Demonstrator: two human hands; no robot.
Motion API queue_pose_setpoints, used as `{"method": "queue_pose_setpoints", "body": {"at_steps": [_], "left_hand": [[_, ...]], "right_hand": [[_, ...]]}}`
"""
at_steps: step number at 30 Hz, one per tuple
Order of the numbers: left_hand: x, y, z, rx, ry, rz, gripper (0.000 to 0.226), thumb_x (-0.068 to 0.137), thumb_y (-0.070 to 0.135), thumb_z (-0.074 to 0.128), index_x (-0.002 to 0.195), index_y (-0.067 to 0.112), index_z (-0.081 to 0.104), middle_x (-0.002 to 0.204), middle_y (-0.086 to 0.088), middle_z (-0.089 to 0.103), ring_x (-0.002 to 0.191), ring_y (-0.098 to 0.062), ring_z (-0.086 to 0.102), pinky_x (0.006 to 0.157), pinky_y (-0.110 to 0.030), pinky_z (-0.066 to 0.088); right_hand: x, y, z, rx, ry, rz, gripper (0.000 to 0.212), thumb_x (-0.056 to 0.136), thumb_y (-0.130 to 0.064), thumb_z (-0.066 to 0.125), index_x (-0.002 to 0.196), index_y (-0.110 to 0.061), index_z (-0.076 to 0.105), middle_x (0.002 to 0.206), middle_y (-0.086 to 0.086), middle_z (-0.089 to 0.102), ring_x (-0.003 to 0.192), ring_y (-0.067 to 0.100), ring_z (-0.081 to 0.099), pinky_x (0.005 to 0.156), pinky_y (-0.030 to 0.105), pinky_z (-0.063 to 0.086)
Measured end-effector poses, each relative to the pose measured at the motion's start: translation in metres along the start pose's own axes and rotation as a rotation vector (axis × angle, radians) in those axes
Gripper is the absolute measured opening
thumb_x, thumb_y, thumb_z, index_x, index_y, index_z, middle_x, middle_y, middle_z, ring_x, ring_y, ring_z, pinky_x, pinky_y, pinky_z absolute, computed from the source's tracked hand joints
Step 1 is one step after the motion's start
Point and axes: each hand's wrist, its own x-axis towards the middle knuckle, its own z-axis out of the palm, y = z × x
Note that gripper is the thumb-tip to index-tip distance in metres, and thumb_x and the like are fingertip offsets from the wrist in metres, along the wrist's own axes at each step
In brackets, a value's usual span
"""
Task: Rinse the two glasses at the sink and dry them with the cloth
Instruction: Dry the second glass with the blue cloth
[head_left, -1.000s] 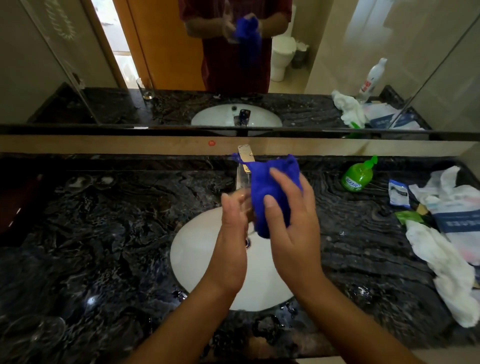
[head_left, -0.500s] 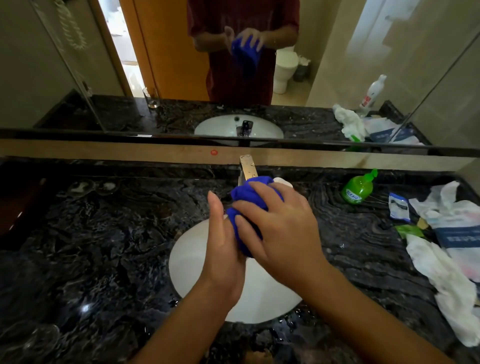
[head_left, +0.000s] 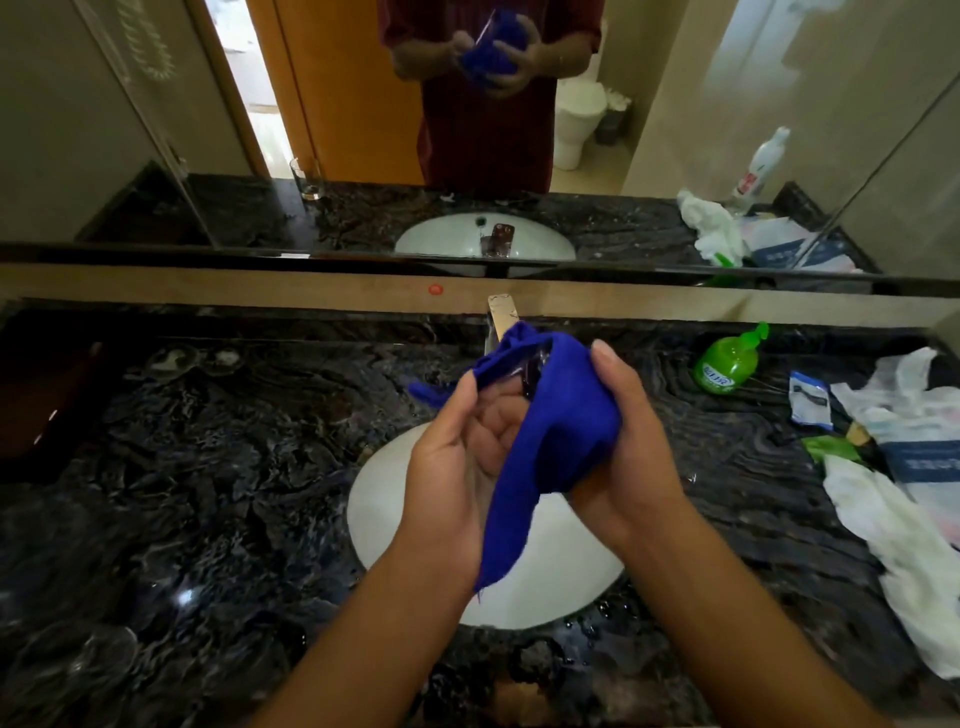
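Clear drinking glass (head_left: 535, 366): mostly wrapped in the cloth, only a sliver of shiny rim showing at the top of the bundle; held above the basin, between both hands.

Deep blue cloth (head_left: 561, 431): bunched round the glass, one tail hanging down past the left wrist over the basin, a corner poking out left of the left thumb.

Right hand (head_left: 623, 441): cups the cloth-covered glass from the right, fingers curled beneath the bundle, thumb upright against its right side.

Left hand (head_left: 457, 457): palm turned toward the bundle, thumb pressing the cloth's upper edge, fingers curled in against it; whether they touch glass or only cloth cannot be told.

White oval basin (head_left: 379, 514): set in the dark veined marble counter (head_left: 208, 493), directly below the hands.

Metal tap (head_left: 501, 312): behind the basin, just beyond the cloth.

Second clear glass (head_left: 78, 670): on the counter, left of the basin, near the front edge, faint against the stone.

Green pump bottle (head_left: 727, 364): right of the basin, toward the back.

White crumpled bags and packets (head_left: 904, 499): far right of the basin.

Mirror (head_left: 156, 130): behind the tap.
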Motion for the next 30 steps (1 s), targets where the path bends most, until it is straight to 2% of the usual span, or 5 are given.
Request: {"method": "queue_pose_setpoints", "body": {"at_steps": [5,11,17,23,30], "left_hand": [[0.003,-0.006,0.002,-0.01,0.014,0.016,0.053,0.108,0.039,0.038,0.129,0.001,0.068,0.127,-0.018,0.071,0.116,-0.029,0.07,0.098,-0.039,0.058],[-0.001,-0.011,0.002,0.216,0.046,0.124,0.052,0.103,0.044,0.041,0.121,0.008,0.075,0.12,-0.022,0.073,0.112,-0.037,0.068,0.104,-0.054,0.047],[-0.008,-0.002,0.001,0.395,-0.009,0.064,0.052,0.094,0.053,0.05,0.118,0.016,0.077,0.118,-0.016,0.076,0.112,-0.031,0.072,0.107,-0.051,0.05],[-0.009,0.0,0.004,0.443,-0.086,0.1,0.053,0.097,0.044,0.052,0.052,0.02,0.066,0.051,-0.004,0.055,0.056,-0.019,0.057,0.066,-0.027,0.05],[-0.013,-0.002,0.007,0.562,-0.267,0.067,0.034,0.095,0.028,0.059,0.068,0.012,0.071,0.037,-0.005,0.05,0.037,-0.017,0.047,0.055,-0.023,0.047]], "right_hand": [[-0.005,0.017,0.002,-0.169,0.136,-0.182,0.053,0.092,-0.055,0.059,0.132,-0.022,0.068,0.127,0.012,0.072,0.123,0.034,0.066,0.108,0.05,0.049],[-0.014,-0.004,0.004,-0.953,0.116,-0.704,0.033,0.106,-0.031,0.043,0.128,-0.039,0.065,0.139,-0.008,0.057,0.132,0.008,0.053,0.105,0.015,0.039],[-0.01,-0.033,-0.005,-1.035,-0.162,-0.223,0.023,0.091,-0.04,0.057,0.102,-0.033,0.076,0.107,-0.013,0.072,0.102,0.005,0.068,0.083,0.014,0.048],[-0.011,-0.015,-0.02,-0.44,-0.154,0.014,0.046,0.088,-0.05,0.056,0.114,-0.018,0.075,0.122,0.019,0.071,0.11,0.033,0.067,0.102,0.05,0.052],[-0.014,0.012,-0.028,-0.548,0.062,-0.032,0.012,0.097,-0.031,0.065,0.091,-0.021,0.068,0.081,-0.002,0.069,0.084,0.013,0.064,0.082,0.025,0.051]]}}
